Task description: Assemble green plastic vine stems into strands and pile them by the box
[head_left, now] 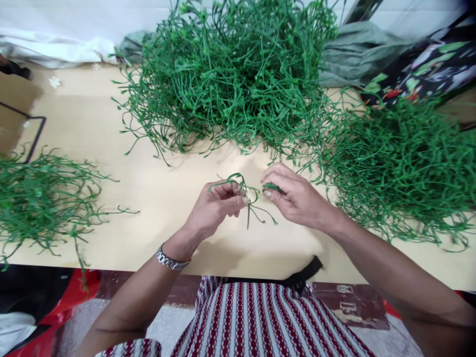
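Near the middle of the table, my left hand pinches a thin green stem piece with curled, branching ends that stick out past the thumb. Just to its right, my right hand has its fingers closed on a small green piece, partly hidden by the fingers. The two hands are apart, with stem tips hanging between them. Beyond them lies a large tangled heap of green stems. Another heap sits at the right, and a smaller one at the left.
The pale table has its near edge close to my striped clothing. Grey-green cloth and dark floral fabric lie at the back right. A brown box stands at the far left, near a small white flower.
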Demonstrator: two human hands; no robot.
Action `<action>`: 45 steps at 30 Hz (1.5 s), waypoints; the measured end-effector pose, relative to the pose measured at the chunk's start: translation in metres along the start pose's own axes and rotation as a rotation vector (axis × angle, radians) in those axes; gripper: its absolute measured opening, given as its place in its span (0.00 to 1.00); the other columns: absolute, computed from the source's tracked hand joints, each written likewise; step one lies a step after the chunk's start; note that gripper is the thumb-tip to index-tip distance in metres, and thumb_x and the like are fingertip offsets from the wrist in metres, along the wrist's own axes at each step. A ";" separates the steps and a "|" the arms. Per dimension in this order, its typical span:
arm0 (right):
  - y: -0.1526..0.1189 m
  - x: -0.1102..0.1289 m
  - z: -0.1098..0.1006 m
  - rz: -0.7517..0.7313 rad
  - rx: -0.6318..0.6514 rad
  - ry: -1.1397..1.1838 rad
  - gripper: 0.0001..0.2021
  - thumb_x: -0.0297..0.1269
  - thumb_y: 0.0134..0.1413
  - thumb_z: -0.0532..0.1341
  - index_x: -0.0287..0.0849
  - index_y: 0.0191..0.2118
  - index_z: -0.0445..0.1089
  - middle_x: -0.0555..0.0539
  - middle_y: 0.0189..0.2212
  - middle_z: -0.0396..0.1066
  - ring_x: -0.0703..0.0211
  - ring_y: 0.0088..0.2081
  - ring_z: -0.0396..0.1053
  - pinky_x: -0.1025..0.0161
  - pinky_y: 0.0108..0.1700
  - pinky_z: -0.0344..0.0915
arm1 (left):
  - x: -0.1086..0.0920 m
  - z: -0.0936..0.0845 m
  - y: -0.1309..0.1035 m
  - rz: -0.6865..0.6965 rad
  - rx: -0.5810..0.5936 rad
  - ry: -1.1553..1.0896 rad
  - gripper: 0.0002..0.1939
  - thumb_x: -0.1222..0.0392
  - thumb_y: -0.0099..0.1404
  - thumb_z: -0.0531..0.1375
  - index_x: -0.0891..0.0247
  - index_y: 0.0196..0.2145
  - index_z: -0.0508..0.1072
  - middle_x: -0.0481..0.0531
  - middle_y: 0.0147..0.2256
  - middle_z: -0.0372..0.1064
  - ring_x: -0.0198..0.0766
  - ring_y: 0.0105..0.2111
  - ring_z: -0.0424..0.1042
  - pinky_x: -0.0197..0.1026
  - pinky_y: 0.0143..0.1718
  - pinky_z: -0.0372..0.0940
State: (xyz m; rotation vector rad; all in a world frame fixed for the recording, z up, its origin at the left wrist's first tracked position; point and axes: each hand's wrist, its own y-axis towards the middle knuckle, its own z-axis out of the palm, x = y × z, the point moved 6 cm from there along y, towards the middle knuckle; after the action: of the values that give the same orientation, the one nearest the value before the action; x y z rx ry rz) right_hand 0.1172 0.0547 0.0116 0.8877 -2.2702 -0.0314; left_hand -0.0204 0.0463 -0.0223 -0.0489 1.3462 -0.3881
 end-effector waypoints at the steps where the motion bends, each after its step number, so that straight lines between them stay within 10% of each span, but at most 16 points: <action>1: 0.001 0.001 -0.001 0.034 -0.007 0.065 0.05 0.32 0.56 0.50 0.39 0.32 0.61 0.47 0.30 0.61 0.62 0.32 0.60 0.66 0.34 0.57 | 0.001 -0.001 0.001 -0.002 -0.004 -0.040 0.08 0.67 0.45 0.64 0.67 0.21 0.66 0.43 0.19 0.61 0.25 0.17 0.59 0.31 0.18 0.55; 16: -0.006 0.006 0.028 0.240 0.053 0.235 0.07 0.33 0.54 0.55 0.39 0.26 0.59 0.53 0.21 0.58 0.70 0.24 0.54 0.70 0.27 0.51 | 0.008 0.001 0.001 0.152 -0.112 -0.061 0.09 0.64 0.51 0.63 0.66 0.20 0.65 0.45 0.24 0.59 0.27 0.24 0.58 0.32 0.25 0.55; 33: -0.005 -0.008 0.031 0.441 0.117 0.744 0.09 0.39 0.51 0.55 0.38 0.26 0.60 0.55 0.19 0.53 0.72 0.20 0.48 0.70 0.22 0.47 | 0.011 -0.006 -0.001 0.024 -0.078 -0.125 0.07 0.62 0.55 0.60 0.67 0.23 0.67 0.49 0.22 0.66 0.27 0.19 0.59 0.32 0.20 0.54; 38: -0.004 -0.008 0.031 0.395 0.179 0.741 0.08 0.37 0.50 0.56 0.38 0.26 0.61 0.54 0.21 0.55 0.71 0.22 0.51 0.70 0.24 0.49 | 0.004 0.002 -0.005 0.163 0.024 0.088 0.11 0.66 0.55 0.58 0.62 0.38 0.69 0.46 0.23 0.64 0.28 0.21 0.59 0.32 0.21 0.54; 45: -0.008 -0.008 0.036 0.396 0.140 0.655 0.10 0.40 0.53 0.56 0.38 0.29 0.61 0.55 0.20 0.52 0.71 0.22 0.48 0.71 0.23 0.46 | -0.011 0.006 -0.014 0.532 -0.003 0.612 0.06 0.67 0.60 0.54 0.67 0.30 0.71 0.50 0.24 0.64 0.31 0.24 0.62 0.35 0.26 0.57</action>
State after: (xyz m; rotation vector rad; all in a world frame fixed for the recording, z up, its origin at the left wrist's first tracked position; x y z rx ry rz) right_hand 0.1044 0.0457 -0.0222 0.4098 -1.7919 0.5247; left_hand -0.0196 0.0353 -0.0065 0.4507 1.8889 0.0652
